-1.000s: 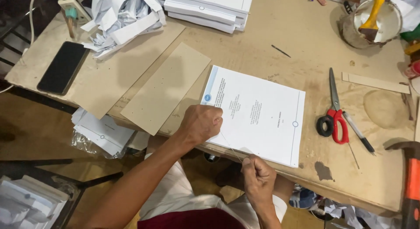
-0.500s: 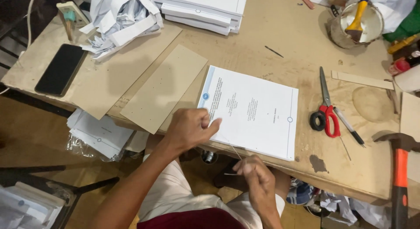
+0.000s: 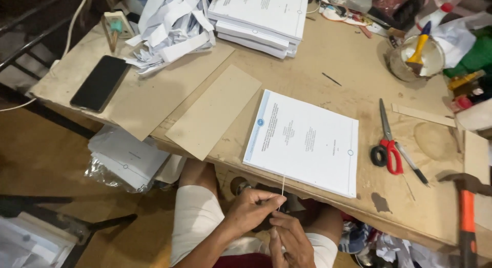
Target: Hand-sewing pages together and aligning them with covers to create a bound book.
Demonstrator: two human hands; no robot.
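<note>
1. Pinching a thin white thread [image 3: 282,188] between the fingertips of my left hand [image 3: 252,210], I keep it taut up to the near edge of the paper stack [image 3: 303,140] on the table [image 3: 318,58].
2. My right hand [image 3: 291,240] sits just below, at 6 o'clock from the left, fingers curled close; whether it grips the thread's tail I cannot tell.
3. The thread looks light, limp and easy to snap or let slip, so a grip close to the stack seems best.
4. The stack looks stiff and fairly heavy, lying flat.
5. At 3 o'clock from it lie red-handled scissors [image 3: 387,140]; at 9 o'clock a cardboard strip [image 3: 215,110]; at 10 o'clock a dark phone [image 3: 100,83].
6. The wooden table is worn and crowded; bare floor shows below.
</note>
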